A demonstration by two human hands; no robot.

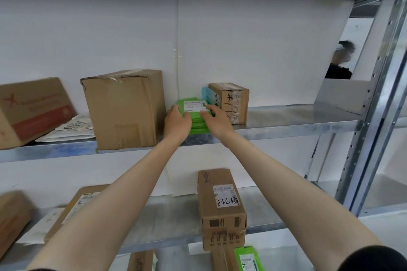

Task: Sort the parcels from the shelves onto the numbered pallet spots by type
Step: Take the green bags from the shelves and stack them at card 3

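You face a grey metal shelving unit with a perforated upright post (378, 94) on the right. Your bare forearms reach up and away from you.

Nearest, at the bottom edge, a green parcel with a white label (246, 258) shows on the lowest level. Above it, the lower shelf (171, 220) carries a long brown box (220, 196) with a handwritten label. It is stacked on a second brown box (223, 238) at the shelf's near edge. To the left lies a flat labelled carton (74, 209).

Farther up, the middle shelf (297, 121) holds the stack of green parcels (196, 120), between a large taped cardboard box (124, 108) on the left and a small taped box (230, 101) on the right. Your left hand (178, 123) grips the stack's left side, fingers curled round the edge. Your right hand (217, 122) grips the right side, fingers over the labelled top parcel. Far left sit a red-printed carton (33, 110) and some white mailer bags (72, 127).

White backing board (242, 39) closes the rear. Past its right edge, another person (341, 61) is partly visible.
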